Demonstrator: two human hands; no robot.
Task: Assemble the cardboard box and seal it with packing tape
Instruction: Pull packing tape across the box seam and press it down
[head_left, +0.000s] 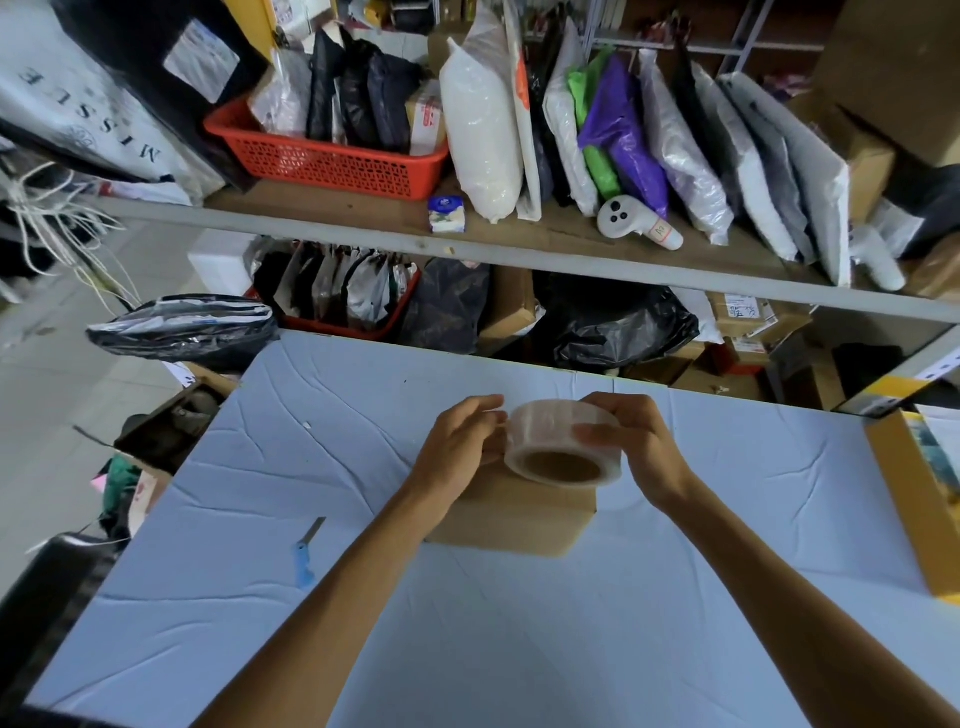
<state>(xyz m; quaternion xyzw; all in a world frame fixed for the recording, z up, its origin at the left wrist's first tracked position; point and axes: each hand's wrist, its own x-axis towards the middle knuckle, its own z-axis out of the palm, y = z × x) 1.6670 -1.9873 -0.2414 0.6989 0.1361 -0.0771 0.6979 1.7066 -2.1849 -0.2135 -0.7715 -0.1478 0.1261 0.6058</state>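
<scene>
The small cardboard box (519, 519) sits on the blue tabletop (519, 649) directly beneath the fingers, its top face flat and apparently folded shut, so the assembling looks done or nearly so. No tape strip shows on the part of the box in view, though clear tape would be hard to spot and the hands cover much of the top. The right hand (631, 447) holds the roll of clear packing tape (550, 441) just above the box, with its fingers (597, 434) curled round the roll's right side. The left hand (460, 447) has curved fingers against the roll's left edge, probably feeling for the loose end. Whether they pinch any tape I cannot tell. Sealing appears to be what is left. A blue box cutter (307, 556) lies well to the left of the fingers, nearer the person.
</scene>
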